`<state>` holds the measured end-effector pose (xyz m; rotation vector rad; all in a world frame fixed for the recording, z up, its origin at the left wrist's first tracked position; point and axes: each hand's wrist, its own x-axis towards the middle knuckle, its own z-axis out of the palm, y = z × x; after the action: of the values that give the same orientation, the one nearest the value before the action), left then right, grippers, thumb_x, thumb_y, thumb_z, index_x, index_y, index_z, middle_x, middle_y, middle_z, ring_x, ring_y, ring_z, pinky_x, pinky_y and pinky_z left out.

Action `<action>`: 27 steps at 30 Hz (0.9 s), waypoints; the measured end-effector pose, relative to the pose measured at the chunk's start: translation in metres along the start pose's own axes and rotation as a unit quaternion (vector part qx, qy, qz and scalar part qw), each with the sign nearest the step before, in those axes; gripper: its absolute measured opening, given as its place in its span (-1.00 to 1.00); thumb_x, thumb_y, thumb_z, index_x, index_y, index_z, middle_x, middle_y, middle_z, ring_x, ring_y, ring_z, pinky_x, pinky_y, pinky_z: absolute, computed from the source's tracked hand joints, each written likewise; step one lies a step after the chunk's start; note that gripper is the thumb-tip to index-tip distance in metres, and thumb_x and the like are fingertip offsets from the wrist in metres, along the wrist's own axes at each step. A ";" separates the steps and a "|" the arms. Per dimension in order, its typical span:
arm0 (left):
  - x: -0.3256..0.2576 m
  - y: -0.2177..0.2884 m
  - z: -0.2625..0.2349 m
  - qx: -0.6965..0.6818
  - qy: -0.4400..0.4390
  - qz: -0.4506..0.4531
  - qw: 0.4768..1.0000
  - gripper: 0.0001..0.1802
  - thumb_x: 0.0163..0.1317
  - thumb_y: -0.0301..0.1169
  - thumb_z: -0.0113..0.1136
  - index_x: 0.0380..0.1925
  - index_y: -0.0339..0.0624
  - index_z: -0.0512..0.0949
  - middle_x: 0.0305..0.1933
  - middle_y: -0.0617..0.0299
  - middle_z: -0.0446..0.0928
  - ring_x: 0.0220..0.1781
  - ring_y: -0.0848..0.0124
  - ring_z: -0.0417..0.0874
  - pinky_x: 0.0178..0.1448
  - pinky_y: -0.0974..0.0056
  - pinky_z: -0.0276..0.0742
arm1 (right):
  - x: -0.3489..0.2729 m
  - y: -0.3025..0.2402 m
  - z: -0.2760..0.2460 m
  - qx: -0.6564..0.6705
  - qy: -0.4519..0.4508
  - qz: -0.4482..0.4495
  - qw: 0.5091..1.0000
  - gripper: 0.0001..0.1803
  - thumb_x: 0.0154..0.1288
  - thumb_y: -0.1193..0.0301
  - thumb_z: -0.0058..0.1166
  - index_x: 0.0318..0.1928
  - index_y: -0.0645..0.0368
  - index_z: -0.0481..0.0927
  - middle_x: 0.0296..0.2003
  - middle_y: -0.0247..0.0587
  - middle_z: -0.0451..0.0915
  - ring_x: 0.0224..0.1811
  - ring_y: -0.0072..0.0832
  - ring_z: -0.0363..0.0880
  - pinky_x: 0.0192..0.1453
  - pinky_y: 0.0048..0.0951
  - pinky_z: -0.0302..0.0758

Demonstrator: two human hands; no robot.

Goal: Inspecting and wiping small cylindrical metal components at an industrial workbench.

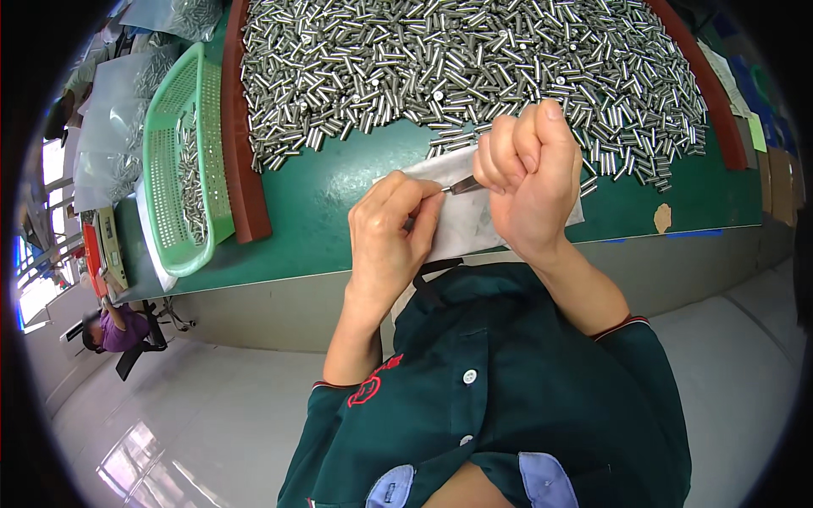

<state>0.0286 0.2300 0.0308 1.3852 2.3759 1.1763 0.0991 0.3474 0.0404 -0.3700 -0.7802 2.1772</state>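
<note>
Over a white sheet at the front of the green table, my left hand pinches a small metal pin between thumb and forefinger. Close to its right, my right hand is closed in a fist around a thin, dark, pointed tool. The tool's tip meets the end of the pin or lies right beside it; I cannot tell which. My right fingers hide most of the tool, so its exact kind does not show. Beyond both hands spreads a large heap of loose shiny metal pins.
Red-brown rails border the heap at left and right. Left of it stands a green perforated basket with more pins, beside clear plastic bags of parts. A person in purple sits far left.
</note>
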 end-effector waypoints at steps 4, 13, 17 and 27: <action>0.000 0.001 0.000 -0.007 -0.001 -0.008 1.000 -0.91 -0.15 -0.61 0.17 -0.62 -0.26 0.46 -0.65 0.19 0.35 -0.65 0.32 0.39 -0.56 0.30 0.30 | -0.001 0.001 0.001 -0.013 0.006 -0.001 1.000 -0.55 0.32 0.29 -0.38 -0.75 0.07 0.07 -0.83 -0.42 0.07 -0.79 -0.70 -0.08 -0.73 -0.63 -0.08; 0.000 0.000 0.000 -0.011 0.001 -0.014 1.000 -0.91 -0.16 -0.61 0.18 -0.63 -0.26 0.46 -0.66 0.19 0.35 -0.65 0.31 0.38 -0.55 0.30 0.29 | 0.001 0.000 0.000 -0.030 -0.002 -0.004 1.000 -0.56 0.33 0.23 -0.46 -0.72 0.03 0.05 -0.84 -0.45 0.02 -0.82 -0.68 -0.16 -0.74 -0.60 -0.10; 0.002 -0.002 0.001 -0.012 0.002 -0.013 1.000 -0.91 -0.17 -0.62 0.18 -0.63 -0.27 0.45 -0.66 0.19 0.34 -0.65 0.30 0.38 -0.56 0.30 0.29 | 0.003 0.002 0.002 -0.041 -0.006 -0.004 0.999 -0.56 0.34 0.24 -0.47 -0.72 0.04 0.06 -0.84 -0.43 0.02 -0.81 -0.68 -0.16 -0.74 -0.60 -0.11; 0.001 0.001 -0.012 -0.130 0.021 -0.082 0.988 -0.91 -0.05 -0.62 0.12 -0.50 -0.31 0.42 -0.48 0.23 0.39 -0.56 0.47 0.39 -0.50 0.42 0.28 | 0.000 0.000 -0.001 -0.017 0.000 0.005 1.000 -0.57 0.33 0.25 -0.48 -0.71 0.03 0.05 -0.84 -0.45 0.00 -0.80 -0.67 -0.17 -0.71 -0.59 -0.10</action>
<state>0.0230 0.2249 0.0398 1.0711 2.2144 1.4191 0.0995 0.3477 0.0401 -0.3921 -0.8185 2.1755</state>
